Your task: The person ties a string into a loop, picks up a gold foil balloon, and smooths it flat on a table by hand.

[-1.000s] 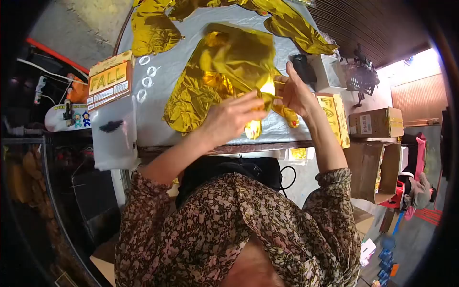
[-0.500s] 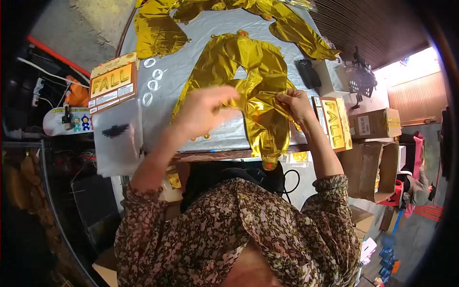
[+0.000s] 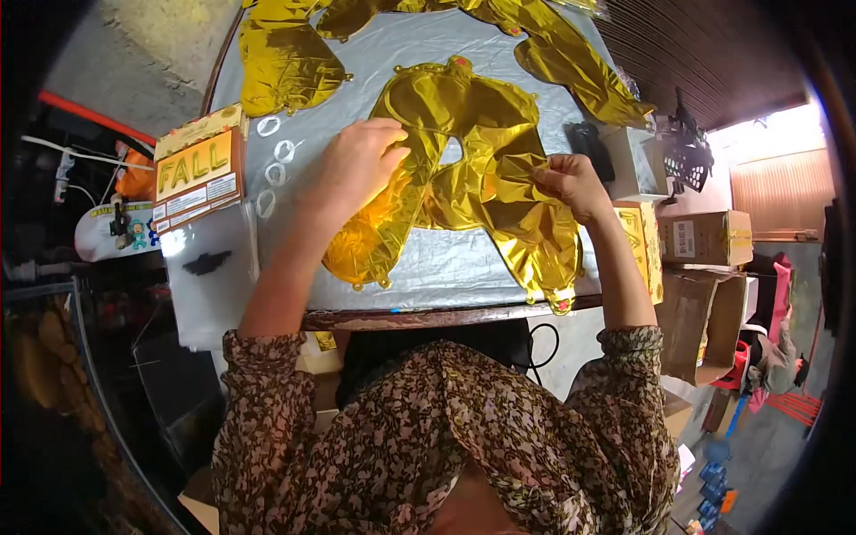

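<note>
A gold foil balloon (image 3: pixel 446 201), flat and shaped like a letter A, lies wrinkled on the silver-covered table. At its left edge is my left hand (image 3: pixel 361 165), fingers curled against the foil; their tips are partly hidden. My right hand (image 3: pixel 575 185) pinches a raised, crumpled fold on the right leg between thumb and fingers. The bottom of that leg reaches the table's near edge. Orange reflections show on the left leg, below my left hand.
More flat gold balloons (image 3: pixel 290 67) lie along the far side. A FALL package (image 3: pixel 198 169) and clear bags (image 3: pixel 205 299) sit at left, beside several white rings (image 3: pixel 279 150). Another package (image 3: pixel 639 245), a black object (image 3: pixel 590 152) and cardboard boxes (image 3: pixel 704 312) are at right. A person (image 3: pixel 777 361) is far right.
My left hand has moved up onto the balloon's left edge. The right leg has swung rightward and spread from the left leg. My right hand still pinches the foil, slightly farther right.
</note>
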Motion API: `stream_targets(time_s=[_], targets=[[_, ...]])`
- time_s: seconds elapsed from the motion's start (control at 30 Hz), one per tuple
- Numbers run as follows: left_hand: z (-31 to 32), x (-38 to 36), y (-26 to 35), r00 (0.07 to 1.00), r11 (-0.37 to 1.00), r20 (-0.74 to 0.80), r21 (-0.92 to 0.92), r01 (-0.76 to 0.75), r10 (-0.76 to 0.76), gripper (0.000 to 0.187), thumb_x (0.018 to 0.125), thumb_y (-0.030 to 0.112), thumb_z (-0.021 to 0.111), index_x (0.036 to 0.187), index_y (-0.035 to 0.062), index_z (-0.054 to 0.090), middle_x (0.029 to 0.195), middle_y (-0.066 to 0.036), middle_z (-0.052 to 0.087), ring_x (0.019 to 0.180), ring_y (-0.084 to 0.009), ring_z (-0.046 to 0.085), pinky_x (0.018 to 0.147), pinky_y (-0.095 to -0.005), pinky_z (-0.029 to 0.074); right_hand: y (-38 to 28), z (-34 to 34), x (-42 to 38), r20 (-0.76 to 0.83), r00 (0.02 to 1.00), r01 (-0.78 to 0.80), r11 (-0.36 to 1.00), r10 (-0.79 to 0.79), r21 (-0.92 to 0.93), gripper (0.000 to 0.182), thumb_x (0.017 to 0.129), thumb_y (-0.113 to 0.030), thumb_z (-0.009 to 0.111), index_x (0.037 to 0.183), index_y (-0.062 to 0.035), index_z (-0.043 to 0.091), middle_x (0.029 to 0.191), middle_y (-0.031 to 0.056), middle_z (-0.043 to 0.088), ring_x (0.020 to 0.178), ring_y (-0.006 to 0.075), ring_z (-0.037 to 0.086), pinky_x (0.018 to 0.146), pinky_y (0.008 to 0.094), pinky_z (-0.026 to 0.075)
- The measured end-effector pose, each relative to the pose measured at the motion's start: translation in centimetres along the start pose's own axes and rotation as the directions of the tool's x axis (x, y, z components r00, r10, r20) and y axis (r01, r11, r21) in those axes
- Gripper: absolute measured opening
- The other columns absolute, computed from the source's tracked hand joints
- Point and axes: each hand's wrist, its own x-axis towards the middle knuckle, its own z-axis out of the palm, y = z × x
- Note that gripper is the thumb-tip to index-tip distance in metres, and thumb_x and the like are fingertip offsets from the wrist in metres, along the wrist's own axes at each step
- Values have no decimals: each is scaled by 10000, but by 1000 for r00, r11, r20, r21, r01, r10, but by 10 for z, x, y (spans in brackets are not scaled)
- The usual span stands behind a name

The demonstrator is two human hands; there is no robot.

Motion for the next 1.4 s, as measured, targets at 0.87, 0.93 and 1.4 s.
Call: stream_targets(time_s=[0.87, 0.93, 1.4], targets=[[56, 26, -20, 1000, 986, -28, 167, -3, 8, 270, 860, 151, 744, 1111, 53, 730, 1176, -92, 662, 1073, -312, 629, 931, -407, 526, -10, -6, 41, 54, 972, 228, 857, -230, -462, 198, 939, -127, 675, 914, 66, 713, 651, 0, 606, 541, 70, 501, 493, 268, 398], [56, 27, -19, 1000, 986, -3, 164, 6, -6, 262, 861, 147, 742, 1104, 48, 732, 1180, -92, 660, 1077, -310, 629, 935, -411, 525, -13, -7, 37, 15, 980, 177, 839, -198, -515, 213, 909, -142, 697, 913, 70, 714, 701, 79, 659, 595, 118, 572, 562, 315, 450], [35, 64, -90, 981, 996, -183, 59, 73, -61, 239, 897, 165, 730, 1097, 34, 747, 1089, -156, 723, 914, -310, 719, 797, -362, 577, -15, 38, 15, 223, 709, 219, -92, -669, -971, 646, 928, -437, 667, 1482, -159, 483, 1593, 129, 389, 1434, 333, 412, 1141, 530, 365]])
